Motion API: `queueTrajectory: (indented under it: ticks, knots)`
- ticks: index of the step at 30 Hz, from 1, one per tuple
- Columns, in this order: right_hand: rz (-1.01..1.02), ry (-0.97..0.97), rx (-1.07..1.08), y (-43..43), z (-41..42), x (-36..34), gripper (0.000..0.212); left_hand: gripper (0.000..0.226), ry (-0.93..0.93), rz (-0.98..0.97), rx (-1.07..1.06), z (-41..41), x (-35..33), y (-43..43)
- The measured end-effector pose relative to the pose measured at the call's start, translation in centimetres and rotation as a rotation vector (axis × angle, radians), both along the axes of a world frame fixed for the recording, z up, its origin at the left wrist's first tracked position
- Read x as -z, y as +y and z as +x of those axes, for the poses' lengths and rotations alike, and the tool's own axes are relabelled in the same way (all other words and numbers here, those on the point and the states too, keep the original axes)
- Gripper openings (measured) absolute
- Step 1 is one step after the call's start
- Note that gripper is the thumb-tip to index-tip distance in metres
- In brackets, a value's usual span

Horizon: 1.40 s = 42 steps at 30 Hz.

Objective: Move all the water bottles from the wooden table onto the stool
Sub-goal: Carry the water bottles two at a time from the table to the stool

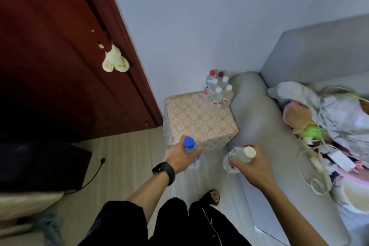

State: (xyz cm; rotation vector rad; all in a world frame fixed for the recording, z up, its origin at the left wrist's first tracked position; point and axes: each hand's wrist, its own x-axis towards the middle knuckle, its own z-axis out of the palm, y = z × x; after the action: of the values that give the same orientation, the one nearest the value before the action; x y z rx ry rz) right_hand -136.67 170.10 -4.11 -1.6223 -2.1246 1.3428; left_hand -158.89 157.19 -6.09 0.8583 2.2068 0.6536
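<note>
1. As we stand before the patterned stool, each hand carries a bottle: the left hand has its fingers wrapped around the blue-capped bottle, upright.
2. Our right hand grips the white-capped bottle, tilted.
3. The stool lies ahead; the left hand is nearer.
4. A cluster of bottles crowds its far corner.

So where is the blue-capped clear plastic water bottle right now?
In the head view, the blue-capped clear plastic water bottle is gripped in the left hand, held above the floor just in front of the orange patterned cube stool.
</note>
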Motion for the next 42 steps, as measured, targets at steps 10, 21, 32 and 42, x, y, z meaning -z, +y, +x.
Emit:
queueTrajectory:
  ticks: [10, 21, 32, 42]
  knots:
    - [-0.056, -0.050, 0.026, 16.0, -6.1, 3.9, 0.058, 0.043, -0.138, -0.046, -0.085, -3.6, 5.1, 15.8]
    - [-0.182, -0.129, -0.049, 27.4, -11.1, 13.2, 0.070, 0.072, -0.283, -0.196, -0.071, -5.4, 14.1, 27.6]
    - [-0.354, -0.186, -0.126, 32.7, -13.9, 21.6, 0.076, 0.073, -0.355, -0.211, -0.326, -4.4, 20.2, 32.6]
    - [-0.402, -0.344, -0.288, 34.2, -14.4, 24.5, 0.104, 0.101, -0.389, -0.168, -0.462, -3.7, 22.6, 33.2]
